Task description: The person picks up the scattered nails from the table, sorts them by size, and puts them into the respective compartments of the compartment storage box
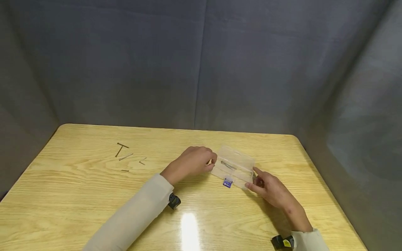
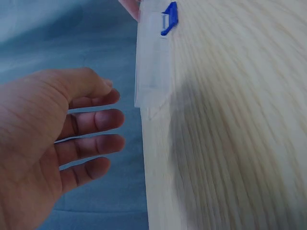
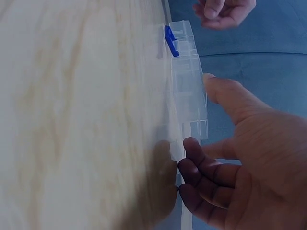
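A clear plastic box [image 1: 242, 176] with a blue latch [image 1: 227, 182] lies on the table, its lid [image 1: 235, 156] raised back on the far side. A few thin nails [image 1: 227, 165] lie inside. My right hand [image 1: 271, 190] holds the box's right end, thumb at the near corner and index finger at the far one; its other fingers curl beside the box in the right wrist view. Over the left end hovers my left hand [image 1: 196, 160], fingers loosely bent and thumb near the index finger. Nothing shows between those fingers in the left wrist view [image 2: 81, 124].
On the left part of the wooden table [image 1: 78, 195] lie two long dark nails [image 1: 119, 151], silvery nails [image 1: 126, 157], small thin nails [image 1: 142, 160] and a short dark nail [image 1: 125, 170]. A grey curtain [image 1: 141, 69] hangs behind the table and along its sides.
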The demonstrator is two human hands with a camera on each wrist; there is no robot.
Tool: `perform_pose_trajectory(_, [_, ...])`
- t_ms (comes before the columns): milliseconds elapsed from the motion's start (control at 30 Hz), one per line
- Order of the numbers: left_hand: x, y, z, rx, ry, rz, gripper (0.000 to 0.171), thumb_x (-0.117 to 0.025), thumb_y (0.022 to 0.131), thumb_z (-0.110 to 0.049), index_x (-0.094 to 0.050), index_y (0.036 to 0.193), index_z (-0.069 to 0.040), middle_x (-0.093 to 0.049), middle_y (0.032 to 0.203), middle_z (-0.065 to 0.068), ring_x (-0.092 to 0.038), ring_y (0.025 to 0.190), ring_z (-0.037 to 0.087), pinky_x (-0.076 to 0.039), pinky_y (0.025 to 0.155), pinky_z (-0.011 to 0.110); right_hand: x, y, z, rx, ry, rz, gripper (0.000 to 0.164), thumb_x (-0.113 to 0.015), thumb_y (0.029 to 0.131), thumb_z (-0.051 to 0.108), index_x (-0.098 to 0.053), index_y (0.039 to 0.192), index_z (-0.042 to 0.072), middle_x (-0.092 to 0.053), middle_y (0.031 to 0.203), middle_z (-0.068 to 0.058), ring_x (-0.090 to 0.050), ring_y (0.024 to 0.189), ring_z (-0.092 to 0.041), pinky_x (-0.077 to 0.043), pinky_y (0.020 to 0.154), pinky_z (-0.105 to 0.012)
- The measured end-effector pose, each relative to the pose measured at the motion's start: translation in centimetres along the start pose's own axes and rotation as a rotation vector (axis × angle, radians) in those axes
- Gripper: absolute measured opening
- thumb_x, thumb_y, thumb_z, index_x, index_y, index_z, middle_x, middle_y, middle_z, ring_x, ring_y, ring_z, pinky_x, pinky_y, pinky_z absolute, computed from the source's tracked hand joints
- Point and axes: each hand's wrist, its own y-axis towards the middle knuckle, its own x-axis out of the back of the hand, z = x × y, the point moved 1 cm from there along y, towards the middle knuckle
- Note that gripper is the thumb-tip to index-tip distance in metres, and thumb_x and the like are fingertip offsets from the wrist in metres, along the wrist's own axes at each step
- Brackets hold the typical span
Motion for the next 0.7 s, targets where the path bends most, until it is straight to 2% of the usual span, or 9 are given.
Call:
perform_pose_trajectory(200, [0.4, -1.8, 0.3, 0.004, 0.007, 0.014, 0.008, -0.067, 0.1, -0.019, -0.071, 0.093, -0.021, -0.058, 0.084, -0.011, -0.05, 0.068, 0.009, -0.043, 0.058, 0.028, -0.1, 0.2, -0.1, 0.013, 0.001, -0.009, 0.083, -0.07, 0.099, 0.038, -0.034, 0.15, -0.016, -0.058, 0.084, 0.001, -0.05, 0.069, -0.014, -0.042, 0.059, -0.029])
perform_pose_trajectory(400, [0.7, -4.1, 0.4, 0.008, -0.049, 0.051, 0.007, -0.066, 0.099, -0.015, -0.07, 0.094, -0.016, -0.063, 0.088, -0.004, -0.05, 0.07, 0.011, -0.045, 0.061, 0.03, -0.3, 0.3, -0.2, 0.022, 0.007, 0.0, 0.083, -0.069, 0.1, 0.039, -0.033, 0.151, -0.016, -0.057, 0.082, 0.001, -0.049, 0.066, -0.013, -0.041, 0.057, -0.028])
perform_pose_trajectory(533, [0.8, -5.8, 0.5, -0.012, -0.067, 0.025, 0.006, -0.066, 0.098, -0.013, -0.072, 0.095, -0.014, -0.067, 0.095, -0.001, -0.052, 0.072, 0.01, -0.047, 0.066, 0.029, -0.2, -0.1, -0.4, 0.012, -0.001, -0.011, 0.083, -0.068, 0.1, 0.039, -0.033, 0.151, -0.016, -0.056, 0.081, 0.002, -0.048, 0.065, -0.013, -0.04, 0.056, -0.028])
perform_pose_trajectory(700, [1.0, -7.6, 0.6, -0.036, -0.04, -0.014, 0.008, -0.069, 0.098, -0.015, -0.07, 0.09, -0.016, -0.063, 0.088, -0.003, -0.051, 0.069, 0.009, -0.047, 0.064, 0.027, 0.2, -0.4, -0.5, 0.012, -0.008, -0.022, 0.082, -0.068, 0.1, 0.038, -0.033, 0.151, -0.016, -0.056, 0.081, 0.002, -0.048, 0.064, -0.013, -0.04, 0.056, -0.029])
